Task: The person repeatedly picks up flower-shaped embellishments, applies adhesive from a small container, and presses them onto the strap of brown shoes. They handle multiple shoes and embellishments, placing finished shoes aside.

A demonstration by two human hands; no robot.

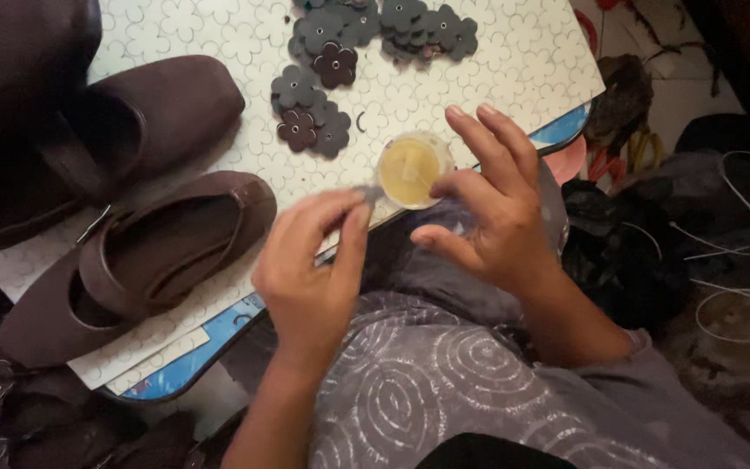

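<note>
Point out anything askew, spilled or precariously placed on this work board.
The small round cup of yellowish glue sits right at the board's near edge, beside the right hand, where a nudge might tip it. The flower cutouts lie in loose, overlapping heaps. Nothing looks spilled.

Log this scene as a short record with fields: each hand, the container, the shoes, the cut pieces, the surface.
left hand: pinches a small grey tool, its tip at the cup's rim
right hand: fingers spread, fingertips by the cup's right side
cup: small, round, clear, holds yellowish paste, stands near the board's edge
shoes: two brown suede flats, lying side by side on the left
flower pieces: dark grey and brown cut-outs, scattered above the cup
board: white with a flower pattern, blue edge
</note>
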